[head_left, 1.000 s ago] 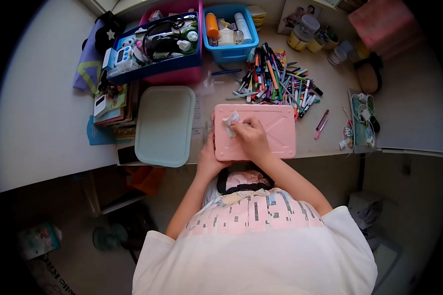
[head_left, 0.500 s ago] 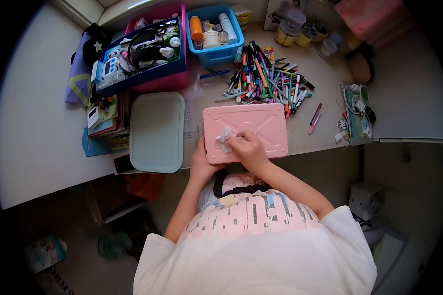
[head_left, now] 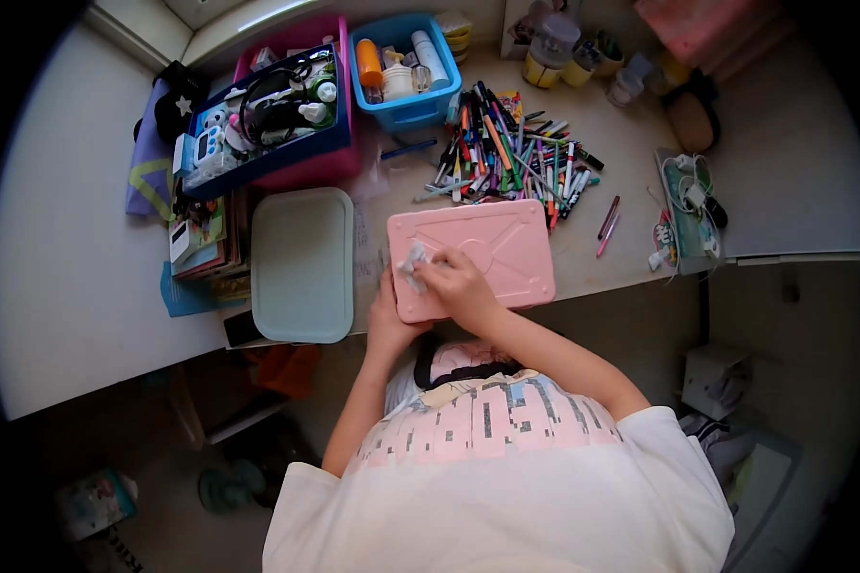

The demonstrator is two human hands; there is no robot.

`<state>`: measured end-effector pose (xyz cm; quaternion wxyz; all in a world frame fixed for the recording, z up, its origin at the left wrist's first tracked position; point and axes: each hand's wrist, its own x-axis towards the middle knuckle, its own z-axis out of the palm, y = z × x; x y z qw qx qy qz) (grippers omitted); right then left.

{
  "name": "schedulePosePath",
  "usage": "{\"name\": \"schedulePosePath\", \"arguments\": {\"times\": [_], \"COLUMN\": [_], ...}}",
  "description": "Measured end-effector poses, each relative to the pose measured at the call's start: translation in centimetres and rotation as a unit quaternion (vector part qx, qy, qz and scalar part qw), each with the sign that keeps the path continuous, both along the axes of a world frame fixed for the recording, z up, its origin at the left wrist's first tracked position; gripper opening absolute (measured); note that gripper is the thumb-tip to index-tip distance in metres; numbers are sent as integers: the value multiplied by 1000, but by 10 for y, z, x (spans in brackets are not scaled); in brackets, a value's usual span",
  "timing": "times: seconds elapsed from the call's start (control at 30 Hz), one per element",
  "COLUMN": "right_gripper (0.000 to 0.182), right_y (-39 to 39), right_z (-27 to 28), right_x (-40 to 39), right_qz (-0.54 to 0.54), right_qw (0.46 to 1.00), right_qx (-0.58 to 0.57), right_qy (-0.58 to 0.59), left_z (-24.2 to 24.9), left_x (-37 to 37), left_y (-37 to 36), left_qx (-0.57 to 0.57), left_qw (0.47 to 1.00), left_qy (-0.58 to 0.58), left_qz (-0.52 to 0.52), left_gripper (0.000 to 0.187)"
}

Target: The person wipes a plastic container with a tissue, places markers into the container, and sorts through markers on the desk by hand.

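A pink rectangular box (head_left: pixel 506 263) with a raised cross pattern on its top lies at the desk's front edge. My left hand (head_left: pixel 388 315) grips its near left corner, fingers wrapped along the side. In my right hand (head_left: pixel 457 286) is a crumpled white tissue (head_left: pixel 413 265), pinched between the fingers and resting on the left part of the box's top. To the left lies a pale green lid or tray (head_left: pixel 303 265). Behind the box spreads a heap of pens and markers (head_left: pixel 506 153).
A blue basket (head_left: pixel 406 115) with bottles and a dark blue box (head_left: pixel 268 158) of mixed items stand at the back. Books (head_left: pixel 225 239) are stacked at left. Two pens (head_left: pixel 609 227) and a green tray with white cables (head_left: pixel 688 215) are at right.
My right hand has moved the tissue slightly left over the box's top. The whole view has shifted a little, and my left hand still holds the box's side.
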<state>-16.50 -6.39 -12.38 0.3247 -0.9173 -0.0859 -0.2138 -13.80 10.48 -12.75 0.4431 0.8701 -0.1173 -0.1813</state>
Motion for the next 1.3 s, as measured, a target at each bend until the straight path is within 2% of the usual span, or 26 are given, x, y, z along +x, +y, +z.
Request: {"name": "schedulePosePath", "arguments": {"times": [0.07,0.17,0.2,0.3,0.37,0.4,0.47,0.53,0.6,0.77,0.87,1.0,1.1,1.17,1.3], "right_gripper": [23,23,21,20,18,18,21,21,21,21,24,20,20,19,19], "right_y": [-1,-11,-16,-15,-13,-20,-47,-87,-113,-89,-74,-115,-112,-96,-108], "right_z": [-9,6,5,2,0,2,9,14,17,13,3,16,12,5,15], "right_x": [-21,-20,-13,-3,-20,-29,-51,-68,-75,-33,-65,-57,-34,-42,-78], "right_qz": [20,14,-12,-75,7,3,-48,-161,-199,-180,-120,-212,-243,-150,-140], "right_qw": [999,999,1000,997,999,999,998,986,979,983,991,974,965,988,989], "right_qx": [13,-19,-16,-24,-16,-19,-47,-23,-41,-12,-52,-75,-95,-22,-41], "right_qy": [-24,-33,-1,-11,-26,-27,-3,42,31,19,7,5,-22,19,33], "left_z": [-1,1,-1,-5,-4,-4,-3,-3,-4,-1,4,5,8,5,2], "left_x": [0,0,0,0,1,1,-1,-1,-1,0,-1,-1,-4,0,1], "left_y": [0,-1,0,1,1,0,-2,0,0,-2,-3,-3,-2,-3,-2], "left_qx": [-11,-17,-12,1,3,-13,-33,-24,-23,-25,-28,-8,-6,-25,-33], "left_qw": [1000,1000,1000,1000,1000,1000,999,1000,1000,1000,999,1000,1000,999,999], "left_qy": [-6,-7,-2,-5,-13,-10,-3,-10,-7,-5,-15,9,-1,-11,-8], "left_qz": [-2,2,-2,-9,-16,-10,-4,-17,-15,-16,-12,-6,-9,-22,-17], "left_gripper": [98,98,98,98,99,98,97,107,105,101,101,103,103,103,102]}}
